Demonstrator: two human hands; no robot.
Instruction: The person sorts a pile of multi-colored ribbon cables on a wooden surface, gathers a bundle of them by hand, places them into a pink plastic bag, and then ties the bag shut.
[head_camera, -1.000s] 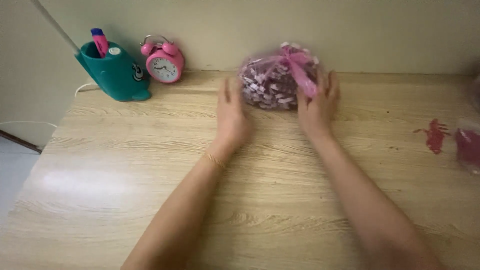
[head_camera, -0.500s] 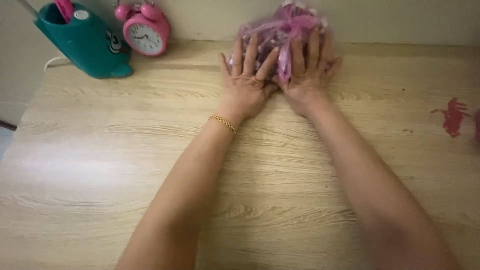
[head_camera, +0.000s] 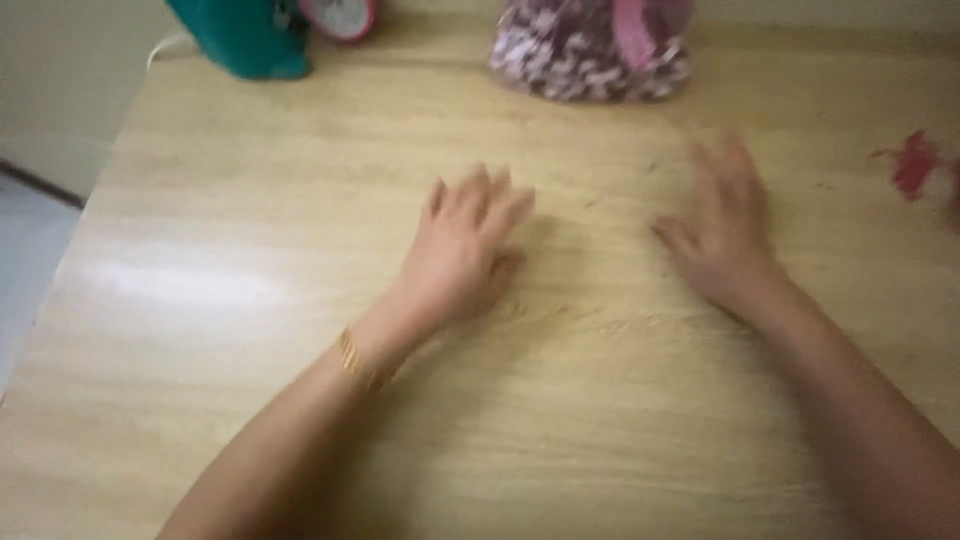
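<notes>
A clear bag of small pink and white pieces (head_camera: 585, 50), tied with a pink ribbon, sits at the far edge of the light wooden table (head_camera: 200, 260). My left hand (head_camera: 462, 248) hovers palm down over the middle of the table, fingers apart, holding nothing; a thin gold bracelet circles its wrist. My right hand (head_camera: 722, 235), blurred by motion, is also palm down and holds nothing, to the right of the left hand. Both hands are well short of the bag.
A teal holder (head_camera: 245, 38) and a pink alarm clock (head_camera: 340, 15) stand at the table's far left, partly cut off by the frame. A small red object (head_camera: 912, 165) lies near the right edge. The table's left edge drops to a pale floor.
Both hands let go of the bag and pulled back toward me, spreading apart over the table. The view tilted down, so the bag now sits at the top edge.
</notes>
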